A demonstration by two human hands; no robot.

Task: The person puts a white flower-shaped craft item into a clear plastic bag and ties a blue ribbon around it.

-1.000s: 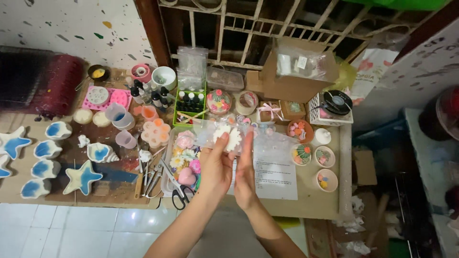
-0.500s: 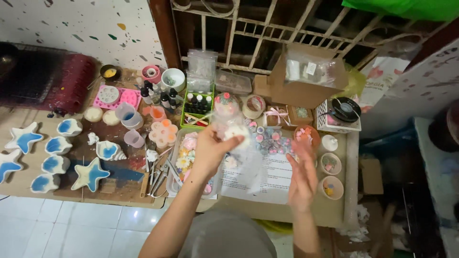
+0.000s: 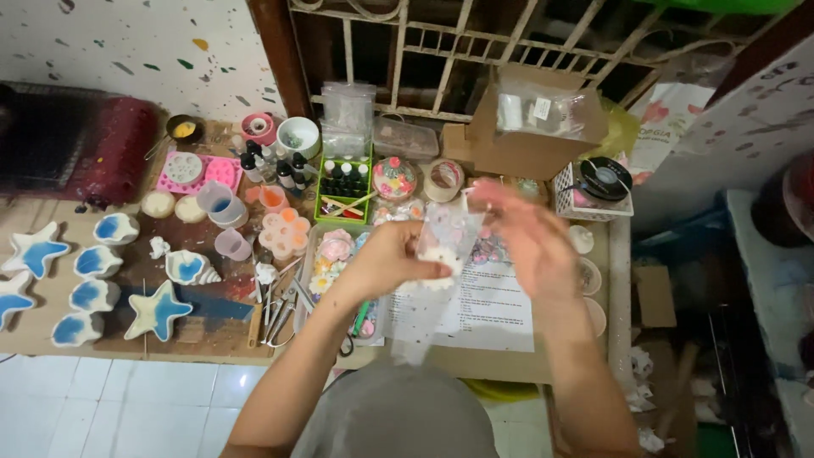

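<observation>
while the left hand [image 3: 392,259] pinches a clear plastic bag [image 3: 437,254] with a small white piece inside, above the printed sheet [image 3: 492,309], the right hand [image 3: 530,237] is blurred, grip unclear. bag looks light, floppy, slippery; best held at its edge. right hand has risen to the bag since half a second ago.

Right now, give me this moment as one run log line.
left hand: pinching clear plastic bag with small white piece | right hand: raised, blurred, at bag top | beneath: printed paper sheet on table
</observation>
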